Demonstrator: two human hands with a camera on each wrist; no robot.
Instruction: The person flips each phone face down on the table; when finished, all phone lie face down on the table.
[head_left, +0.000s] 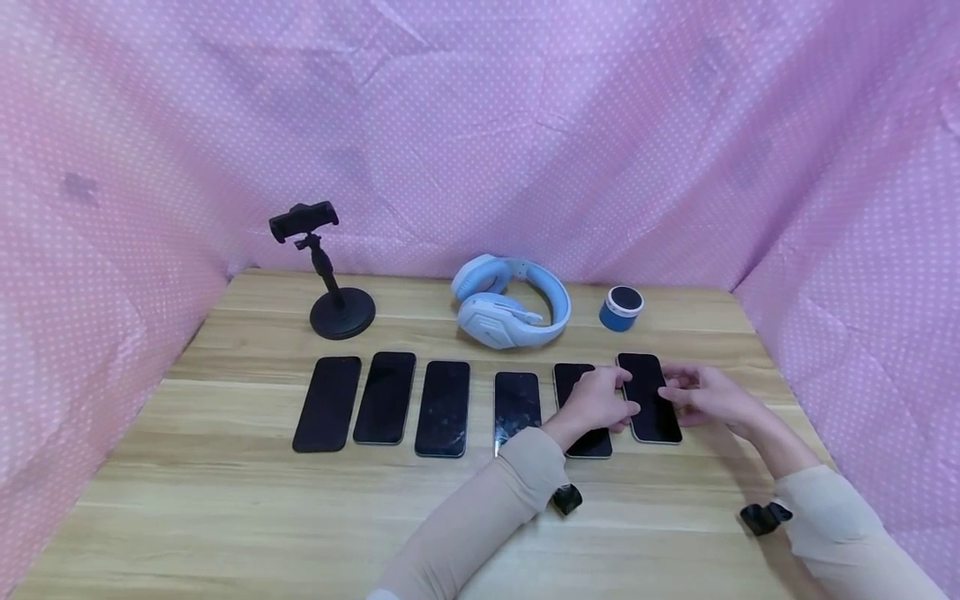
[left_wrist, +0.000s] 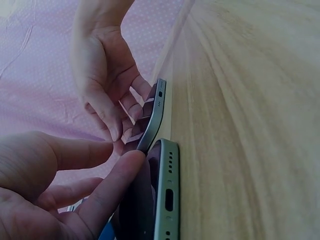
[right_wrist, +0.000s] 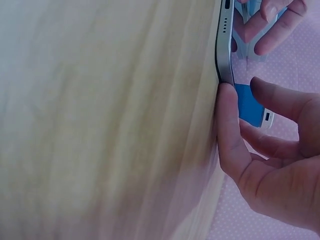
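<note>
A black-screened smartphone (head_left: pixel 647 385) lies face up at the right end of a row of phones. My left hand (head_left: pixel 596 398) reaches over the neighbouring phone (head_left: pixel 591 445), its fingertips at the end phone's left edge. From the opposite side my right hand (head_left: pixel 708 393) comes to the right edge. In the right wrist view, a finger (right_wrist: pixel 228 107) touches the phone's metal side (right_wrist: pixel 225 55) while the thumb stands apart. The left wrist view shows a left fingertip (left_wrist: pixel 132 162) by the phone's corner, with a gap between thumb and finger. Neither hand visibly grips the phone.
Several more phones, including one with a smudged screen (head_left: pixel 517 404), continue the row leftward. Behind stand a black phone stand (head_left: pixel 342 312), blue-and-white headphones (head_left: pixel 498 321) and a small blue speaker (head_left: pixel 619 313). Pink dotted cloth (head_left: pixel 480 150) borders the wooden table (head_left: pixel 225 517).
</note>
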